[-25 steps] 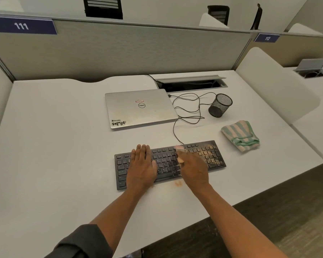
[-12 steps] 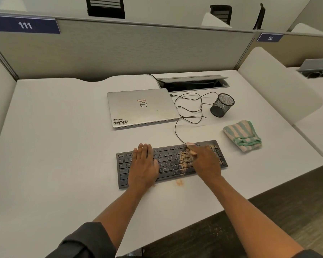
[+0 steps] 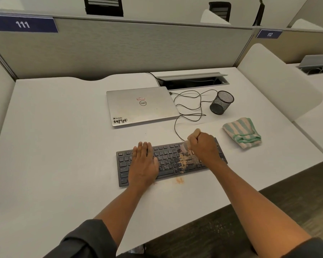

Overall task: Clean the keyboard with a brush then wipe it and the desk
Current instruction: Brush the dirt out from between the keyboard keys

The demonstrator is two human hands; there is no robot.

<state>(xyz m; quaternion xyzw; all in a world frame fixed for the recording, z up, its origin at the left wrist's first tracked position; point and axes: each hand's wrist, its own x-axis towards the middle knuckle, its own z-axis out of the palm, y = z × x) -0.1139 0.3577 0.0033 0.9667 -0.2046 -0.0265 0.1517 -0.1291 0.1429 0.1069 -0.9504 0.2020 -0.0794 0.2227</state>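
Observation:
A black keyboard (image 3: 168,161) lies on the white desk (image 3: 63,146), with tan dust spread over its middle-right keys. My left hand (image 3: 143,164) rests flat on the keyboard's left half, fingers straight. My right hand (image 3: 205,146) grips a small brush (image 3: 189,141) with a pale wooden handle; its bristles touch the top rows of keys, blurred by motion. A small orange dust patch (image 3: 179,181) sits on the desk just in front of the keyboard. A folded green and cream striped cloth (image 3: 241,135) lies to the right of the keyboard.
A closed silver laptop (image 3: 141,106) lies behind the keyboard. A black cable (image 3: 190,107) loops from the keyboard toward an open cable tray (image 3: 192,81). A black mesh pen cup (image 3: 221,102) stands at the back right. Grey partitions enclose the desk.
My right hand has swept the brush rightward and toward the keyboard's far edge. Dust on the right keys has shifted toward the middle. My left hand has stayed in place.

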